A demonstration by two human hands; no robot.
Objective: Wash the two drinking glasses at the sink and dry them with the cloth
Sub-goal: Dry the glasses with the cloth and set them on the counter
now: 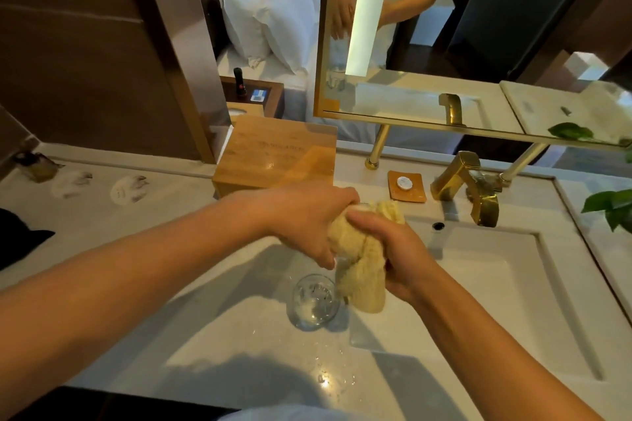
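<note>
While both bare forearms reach in from the bottom edge, the scene runs from a pale countertop (102, 215) on the left to a white sink (478, 284) on the right. At the far left a dark object (20, 243) lies on the counter, and behind it are a small amber bottle (37, 166) and two white wrapped items (130, 189). A wooden box (273, 157) stands at the back of the counter, just left of the basin.

Above the sink, near the middle, the left hand (307, 222) curls its fingers down over the top of a pale yellow cloth (359, 263). The cloth is bunched round a second glass (340, 261); only a sliver of clear glass shows under the left fingertips, the rest being hidden. Directly below, a clear drinking glass (314, 302) stands upright in the basin, with water drops around it, just beside the cloth's hanging end. The right hand (393, 249) grasps the cloth from the right side, fingers wrapped round it, touching the left hand.

Behind the hands an orange soap dish (407, 185) holds a round white soap. To its right a gold tap (475, 188) leans over the basin. A gold-framed mirror (478, 27) hangs above, and green leaves (612, 208) enter at the right edge.
</note>
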